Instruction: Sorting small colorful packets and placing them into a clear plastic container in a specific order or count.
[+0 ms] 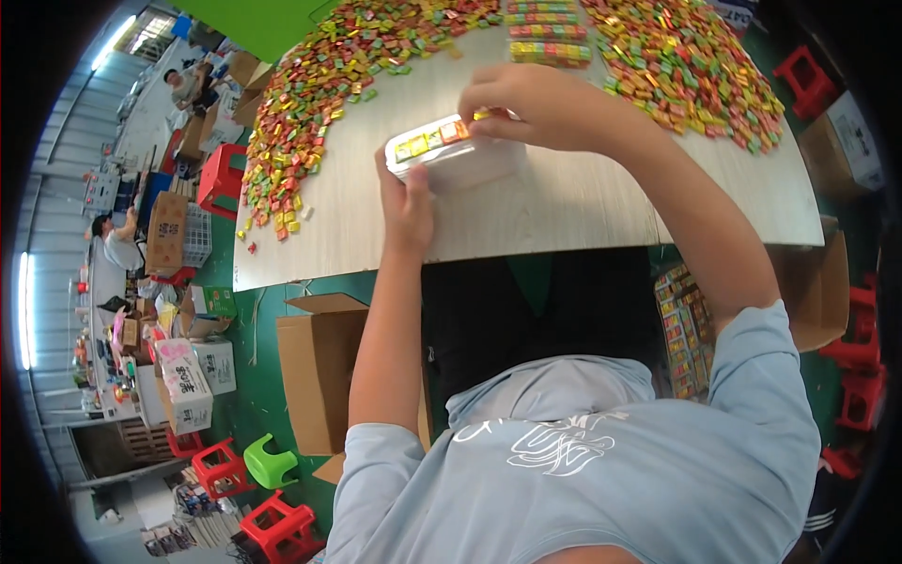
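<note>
My left hand (408, 211) grips the left end of a clear plastic box (470, 169), its thumb along the near side. A row of small wrapped candies (430, 142), yellow, green and orange, lies along the top of the box. My right hand (540, 108) is over the box's right end, fingers closed in a pinch. A yellow wrapped candy (482, 115) shows at its fingertips, partly hidden by them. The inside of the box is hard to make out.
Loose candy piles (291, 155) cover the table's left and far right (691, 70). Filled packs (550, 54) lie stacked at the back. Cardboard boxes (319, 371) stand below the table edge. Red stools (218, 467) and a green stool (270, 461) stand on the floor; other people are farther left.
</note>
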{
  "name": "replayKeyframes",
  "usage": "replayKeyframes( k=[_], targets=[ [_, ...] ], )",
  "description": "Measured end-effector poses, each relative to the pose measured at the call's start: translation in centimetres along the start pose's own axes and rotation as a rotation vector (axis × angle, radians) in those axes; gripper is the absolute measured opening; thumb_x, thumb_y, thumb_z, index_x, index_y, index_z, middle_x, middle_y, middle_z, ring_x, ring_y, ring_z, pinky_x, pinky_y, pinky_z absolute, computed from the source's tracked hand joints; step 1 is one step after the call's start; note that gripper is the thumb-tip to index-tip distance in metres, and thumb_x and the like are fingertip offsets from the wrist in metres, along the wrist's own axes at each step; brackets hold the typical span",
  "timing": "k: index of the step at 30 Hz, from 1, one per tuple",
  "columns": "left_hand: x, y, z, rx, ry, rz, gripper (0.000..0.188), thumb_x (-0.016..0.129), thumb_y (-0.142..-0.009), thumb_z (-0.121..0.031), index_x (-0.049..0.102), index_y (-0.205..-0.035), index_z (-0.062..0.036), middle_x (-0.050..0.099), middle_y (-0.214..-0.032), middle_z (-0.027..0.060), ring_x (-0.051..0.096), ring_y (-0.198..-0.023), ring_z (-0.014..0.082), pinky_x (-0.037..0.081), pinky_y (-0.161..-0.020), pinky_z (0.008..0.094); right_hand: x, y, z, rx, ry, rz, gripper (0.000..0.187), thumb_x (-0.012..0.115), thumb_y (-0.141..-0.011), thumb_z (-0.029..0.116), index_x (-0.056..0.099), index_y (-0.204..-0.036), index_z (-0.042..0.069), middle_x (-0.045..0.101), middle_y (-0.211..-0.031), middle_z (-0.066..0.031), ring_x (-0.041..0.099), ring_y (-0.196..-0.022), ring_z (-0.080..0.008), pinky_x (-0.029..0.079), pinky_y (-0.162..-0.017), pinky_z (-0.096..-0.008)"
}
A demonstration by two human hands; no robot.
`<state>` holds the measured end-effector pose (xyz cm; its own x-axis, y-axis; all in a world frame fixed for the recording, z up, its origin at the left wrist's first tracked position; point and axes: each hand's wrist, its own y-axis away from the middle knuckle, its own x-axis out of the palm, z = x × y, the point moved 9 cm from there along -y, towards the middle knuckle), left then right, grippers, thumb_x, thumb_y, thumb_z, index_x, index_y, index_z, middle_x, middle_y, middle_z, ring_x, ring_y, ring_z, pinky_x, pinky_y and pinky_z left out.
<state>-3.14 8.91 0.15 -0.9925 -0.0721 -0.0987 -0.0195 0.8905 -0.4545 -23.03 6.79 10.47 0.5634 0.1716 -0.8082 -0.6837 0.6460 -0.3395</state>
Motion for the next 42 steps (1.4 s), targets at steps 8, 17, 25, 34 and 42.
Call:
replayKeyframes(
  k=[8, 17, 25, 34, 42],
  targets=[
    [0.3, -0.1, -1.3, -0.079, 0.044, 0.110, 0.062, 0.064, -0.105, -0.039, 0.037, -0.146, -0.0016, 0.056, -0.130, 0.0102, 0.053, -0.121, 0.0184, 0.043, -0.108, 0.0346, -0.2, -0.1, 2.2, -0.323, 0.419, -0.029, 0.017, 0.070, -0.089, 0.015, 0.071, -0.105, 0.007, 0.071, -0.107, -0.0112, 0.070, -0.099, -0.0295, 0.056, -0.089, -0.0426],
    [0.7, -0.7, -2.3, -0.250, -0.085, 0.214, 0.058, 0.069, -0.085, -0.011, 0.046, -0.138, -0.0020, 0.061, -0.120, 0.0133, 0.063, -0.110, 0.0211, 0.052, -0.098, 0.0367, 0.1, 1.0, 4.5, -0.407, 0.637, -0.020, 0.014, 0.070, -0.083, 0.017, 0.060, -0.089, 0.009, 0.060, -0.090, -0.0064, 0.064, -0.083, -0.0212, 0.052, -0.076, -0.0355],
    [1.5, -1.3, -2.6, -0.311, -0.088, 0.321, 0.062, 0.071, -0.081, -0.016, 0.047, -0.137, -0.0020, 0.062, -0.118, 0.0155, 0.065, -0.107, 0.0256, 0.053, -0.098, 0.0382, 0.6, 0.7, 4.6, -0.367, 0.684, 0.191, 0.020, 0.069, -0.077, 0.016, 0.058, -0.087, 0.003, 0.064, -0.098, -0.0131, 0.064, -0.084, -0.0238, 0.051, -0.077, -0.0358],
    [2.1, -1.4, -3.3, -0.262, -0.054, 0.268, 0.062, 0.071, -0.077, -0.019, 0.051, -0.133, -0.0013, 0.061, -0.118, 0.0189, 0.063, -0.106, 0.0364, 0.050, -0.097, 0.0425, 0.9, 0.3, 5.7, -0.387, 0.765, 0.306, 0.023, 0.070, -0.072, 0.014, 0.055, -0.085, 0.003, 0.066, -0.099, -0.0179, 0.064, -0.084, -0.0254, 0.050, -0.074, -0.0359],
    [1.9, -0.7, -2.8, -0.285, -0.016, 0.225, 0.063, 0.069, -0.078, -0.023, 0.053, -0.135, -0.0014, 0.059, -0.122, 0.0201, 0.061, -0.112, 0.0397, 0.048, -0.099, 0.0439, 0.1, -1.1, 5.9, -0.300, 0.624, 0.525, 0.025, 0.072, -0.067, 0.012, 0.054, -0.082, 0.002, 0.067, -0.104, -0.0191, 0.066, -0.086, -0.0289, 0.052, -0.074, -0.0406]
  ],
)
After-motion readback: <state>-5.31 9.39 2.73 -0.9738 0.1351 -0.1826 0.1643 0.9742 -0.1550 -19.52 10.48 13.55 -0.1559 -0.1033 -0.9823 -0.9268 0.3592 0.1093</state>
